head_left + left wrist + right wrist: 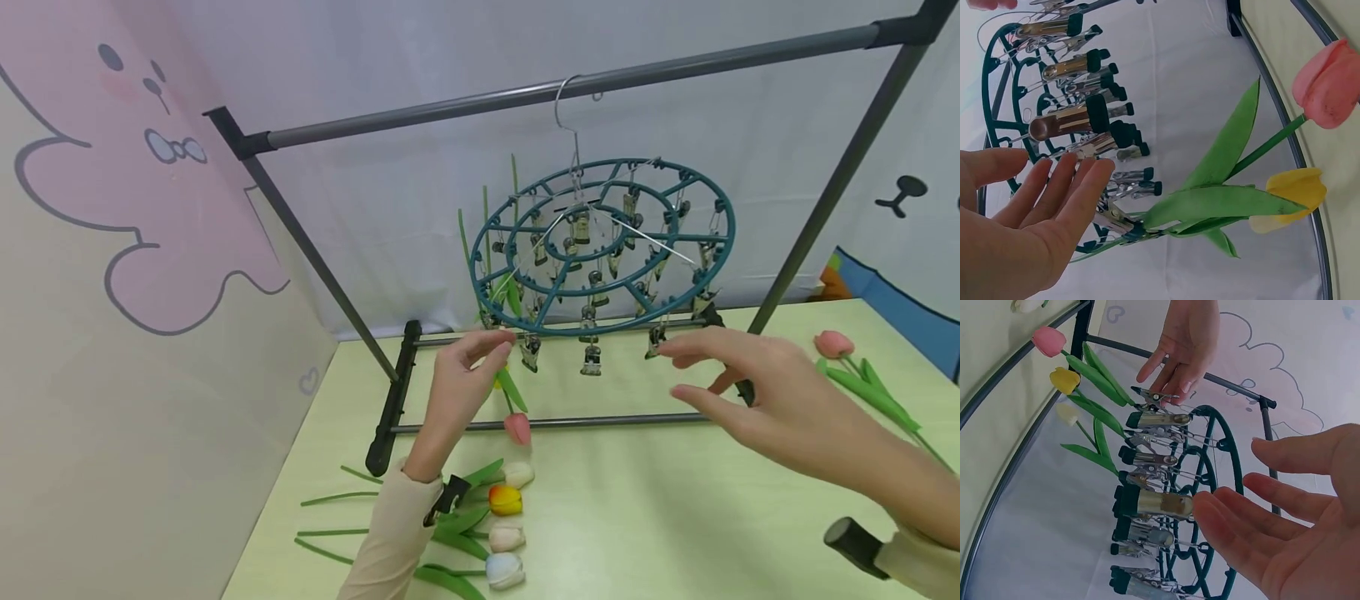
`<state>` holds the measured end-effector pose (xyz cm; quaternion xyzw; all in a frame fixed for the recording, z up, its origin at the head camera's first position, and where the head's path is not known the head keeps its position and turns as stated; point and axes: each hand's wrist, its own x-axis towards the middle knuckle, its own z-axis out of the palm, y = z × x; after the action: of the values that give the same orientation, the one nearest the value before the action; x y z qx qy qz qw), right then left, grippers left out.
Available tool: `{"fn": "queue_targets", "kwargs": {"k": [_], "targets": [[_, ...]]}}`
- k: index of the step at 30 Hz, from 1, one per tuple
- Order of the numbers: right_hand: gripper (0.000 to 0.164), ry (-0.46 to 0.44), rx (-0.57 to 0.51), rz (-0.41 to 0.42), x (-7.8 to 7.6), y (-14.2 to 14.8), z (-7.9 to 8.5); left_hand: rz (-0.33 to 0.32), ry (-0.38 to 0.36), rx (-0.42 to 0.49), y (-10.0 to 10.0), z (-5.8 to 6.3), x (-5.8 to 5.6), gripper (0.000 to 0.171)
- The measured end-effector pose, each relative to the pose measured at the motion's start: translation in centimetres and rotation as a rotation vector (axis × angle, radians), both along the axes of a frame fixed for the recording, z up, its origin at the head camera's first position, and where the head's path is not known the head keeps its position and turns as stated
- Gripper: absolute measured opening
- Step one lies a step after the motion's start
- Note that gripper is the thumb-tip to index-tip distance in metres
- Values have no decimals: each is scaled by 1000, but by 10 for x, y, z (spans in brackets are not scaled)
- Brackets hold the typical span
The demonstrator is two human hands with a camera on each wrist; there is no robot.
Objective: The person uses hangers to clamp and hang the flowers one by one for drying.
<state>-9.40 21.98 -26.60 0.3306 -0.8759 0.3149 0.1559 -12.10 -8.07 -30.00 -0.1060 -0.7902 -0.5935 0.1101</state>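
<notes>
A round green drying hanger (637, 317) with several metal clips (591, 360) hangs by its hook from a dark rack bar. Upside down in clips at its left side are a pink tulip (1049, 341), a yellow tulip (1064, 380) and a white tulip (1067, 413). My left hand (459, 383) is raised by the hanger's near left edge, beside the clipped stems, its fingers loosely bent around nothing. By the near right edge, close to a clip (655, 340), my right hand (772, 404) holds nothing, thumb and fingers spread apart.
Several tulips lie on the table at the lower left, among them a yellow-orange tulip (506, 500) and a pale blue tulip (505, 571). Another pink tulip (834, 343) lies at the right. The rack's left foot (382, 446) and lower crossbar (600, 422) rest on the table.
</notes>
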Motion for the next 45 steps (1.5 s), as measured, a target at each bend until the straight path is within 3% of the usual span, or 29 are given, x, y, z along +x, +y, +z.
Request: {"fn": "queue_targets", "kwargs": {"k": [3,9,16,27,34,37,45], "targets": [[46,34,48,-5,0,8,0,-23,16,-12,4,6,4,21],[53,138,158,-68,-4,25,-1,-66,16,6,7,5,1,21],[51,29,254,-142,-6,45,-6,-113,-23,3,15,7,1,25],[53,59,356,-207,-12,66,-18,-147,-37,2,23,4,2,25],[58,104,346,-200,-17,82,-29,-141,-25,2,26,5,3,26],[58,77,351,-226,-21,90,-37,-146,-11,-5,28,5,3,26],[55,-95,408,-316,-33,110,-58,-144,6,-22,30,6,6,25]]}}
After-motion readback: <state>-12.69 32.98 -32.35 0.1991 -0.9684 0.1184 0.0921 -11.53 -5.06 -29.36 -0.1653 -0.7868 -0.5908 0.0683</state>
